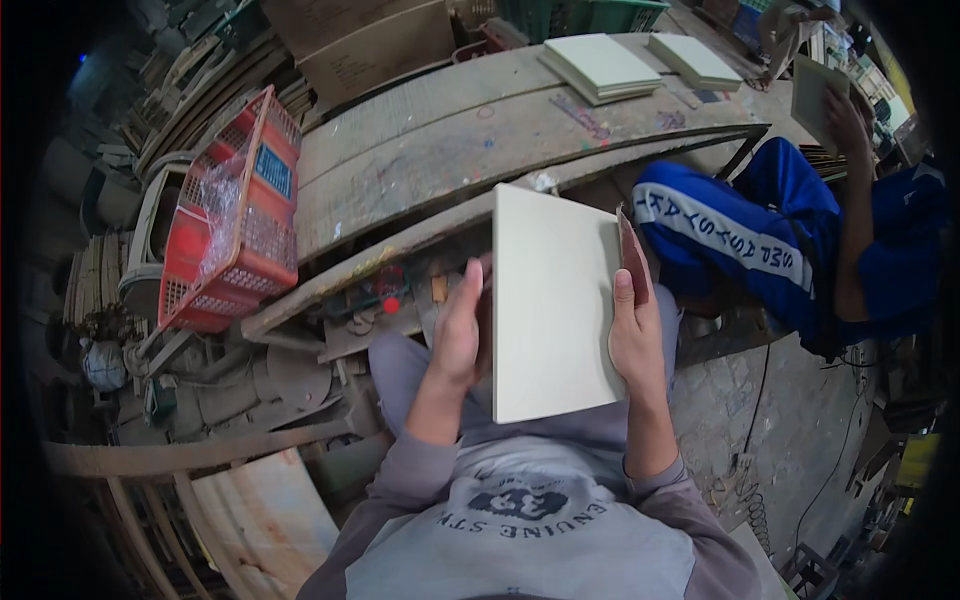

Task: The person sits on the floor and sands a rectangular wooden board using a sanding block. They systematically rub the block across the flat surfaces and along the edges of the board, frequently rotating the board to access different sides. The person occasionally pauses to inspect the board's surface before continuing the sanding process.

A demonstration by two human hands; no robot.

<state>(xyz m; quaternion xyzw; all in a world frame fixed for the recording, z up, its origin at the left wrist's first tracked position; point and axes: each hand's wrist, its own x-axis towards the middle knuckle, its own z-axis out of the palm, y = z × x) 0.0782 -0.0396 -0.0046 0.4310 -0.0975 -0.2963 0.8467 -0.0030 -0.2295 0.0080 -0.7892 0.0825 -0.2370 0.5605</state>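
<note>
A cream-coloured flat board stands tilted in front of my lap, its broad face towards me. My right hand is at its right edge, thumb up, with a folded reddish-brown sheet that looks like sandpaper between thumb and fingers. The palm's side touches the board. At the left edge is my left hand, its thumb raised and apart from the board's face. Its other fingers go behind the board and are mostly hidden, so their grip does not show.
A worn wooden bench runs across ahead, bearing a stack of cream boards and another stack. A red plastic crate is at left. On the right, a seated person in blue trousers holds a similar board. Cables cross the floor.
</note>
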